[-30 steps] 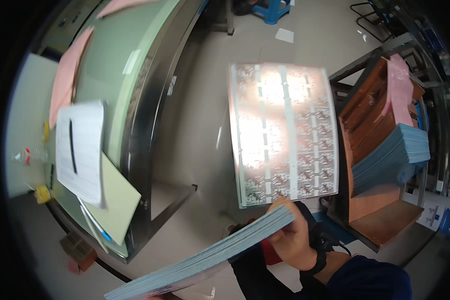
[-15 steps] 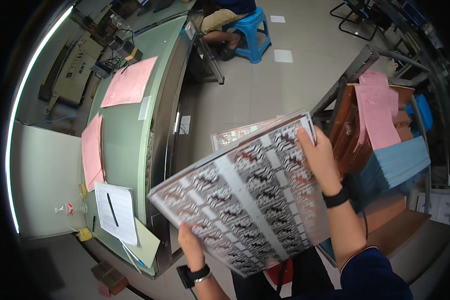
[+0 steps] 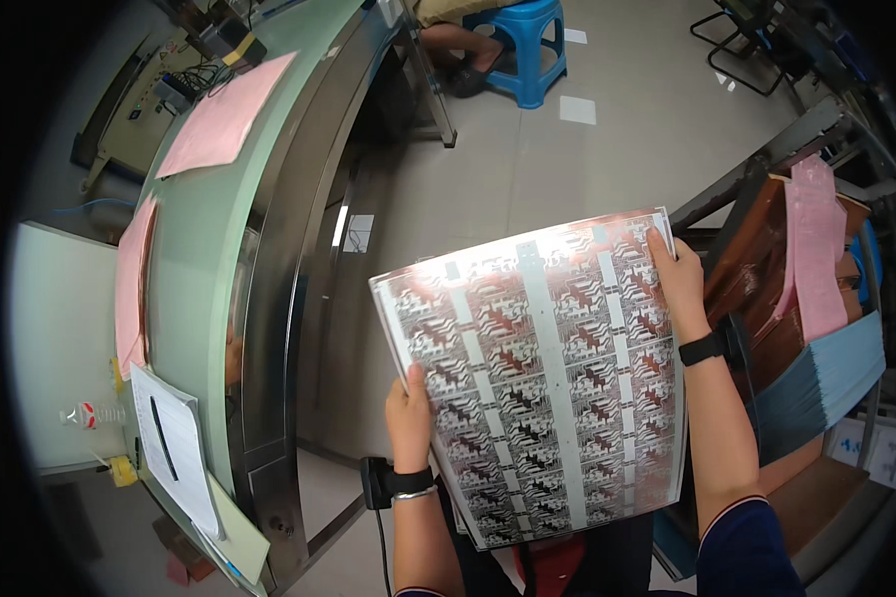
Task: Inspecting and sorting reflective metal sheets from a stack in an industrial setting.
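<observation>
A stack of large circuit board panels [image 3: 543, 388], silvery with rows of repeated copper-toned traces, is held up before my body. Light glares off its far edge. My left hand [image 3: 408, 418] grips the left edge, with the thumb lying along the border. At the upper right corner, my right hand [image 3: 679, 284] clasps the stack, its thumb on the front face. The fingers of both hands are mostly hidden behind the panels. How many panels are in the stack cannot be made out.
A green-topped bench [image 3: 194, 259] on the left bears pink sheets [image 3: 231, 117] and a paper pad [image 3: 174, 448] with a black pen. On the right, a rack [image 3: 757, 159] holds brown boards, pink sheets and blue sheets [image 3: 821, 383]. A person sits on a blue stool [image 3: 530, 55] ahead.
The stack has turned more upright and shifted right, with both hands still on it. A panel that stuck out behind its far edge no longer shows separately. My view has shifted too.
</observation>
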Motion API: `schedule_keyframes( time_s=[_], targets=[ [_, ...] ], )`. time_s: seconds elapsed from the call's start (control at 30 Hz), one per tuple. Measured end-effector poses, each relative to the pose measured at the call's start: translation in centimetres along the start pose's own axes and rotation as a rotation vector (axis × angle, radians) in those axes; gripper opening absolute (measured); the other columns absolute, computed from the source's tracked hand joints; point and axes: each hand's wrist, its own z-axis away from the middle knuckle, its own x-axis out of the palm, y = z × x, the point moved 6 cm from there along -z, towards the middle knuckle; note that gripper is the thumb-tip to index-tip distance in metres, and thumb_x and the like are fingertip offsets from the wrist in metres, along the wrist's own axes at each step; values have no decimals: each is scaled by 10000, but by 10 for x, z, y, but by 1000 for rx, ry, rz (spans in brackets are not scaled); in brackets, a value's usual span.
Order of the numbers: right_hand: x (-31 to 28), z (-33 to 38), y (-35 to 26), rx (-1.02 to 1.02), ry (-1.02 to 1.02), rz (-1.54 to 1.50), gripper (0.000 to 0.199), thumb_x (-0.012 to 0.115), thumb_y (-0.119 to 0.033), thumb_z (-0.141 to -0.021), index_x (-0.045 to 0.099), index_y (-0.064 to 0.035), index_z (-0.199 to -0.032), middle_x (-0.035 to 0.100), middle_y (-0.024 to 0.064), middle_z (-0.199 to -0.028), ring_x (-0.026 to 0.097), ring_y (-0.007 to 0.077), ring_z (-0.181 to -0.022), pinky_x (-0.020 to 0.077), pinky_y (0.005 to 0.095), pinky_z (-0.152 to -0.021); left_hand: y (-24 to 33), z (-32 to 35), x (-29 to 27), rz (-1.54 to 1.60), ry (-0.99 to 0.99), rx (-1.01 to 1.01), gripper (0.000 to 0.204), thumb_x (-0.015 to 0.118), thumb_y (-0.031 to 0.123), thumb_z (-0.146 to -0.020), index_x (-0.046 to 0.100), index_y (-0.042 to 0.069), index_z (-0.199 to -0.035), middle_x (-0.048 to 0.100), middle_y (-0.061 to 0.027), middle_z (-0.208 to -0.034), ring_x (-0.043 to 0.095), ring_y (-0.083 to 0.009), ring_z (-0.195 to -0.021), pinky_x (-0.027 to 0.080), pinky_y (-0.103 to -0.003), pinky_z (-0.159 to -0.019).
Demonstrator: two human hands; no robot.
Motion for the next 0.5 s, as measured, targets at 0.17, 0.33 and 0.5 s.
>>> schedule_keyframes(
  time_s=[0.17,0.33,0.5],
  targets=[
    [0,-13,68,-268,58,183,518,464,-349,-910,433,17,-1275,523,267,-1183,501,367,-1113,393,363,-932,-57,6,-5,-407,144,429,472,498,229,-913,411,-73,-1265,489,-272,-1205,478,-340,-1129,366,-366,-956],
    [-5,82,120,-200,-176,328,475,462,-258,-925,394,-2,-1319,416,219,-1330,401,306,-1238,304,330,-1014,-129,95,8,287,-220,-80,583,466,149,-910,191,-51,-1383,301,-202,-1392,334,-283,-1268,271,-355,-1042],
    [-16,140,118,-73,-288,-100,415,451,-138,-927,404,25,-1305,357,149,-1398,323,230,-1294,235,313,-1051,-133,118,13,373,-349,-69,657,530,42,-852,164,-41,-1392,382,-175,-1315,411,-227,-1188,327,-331,-998]
  ],
)
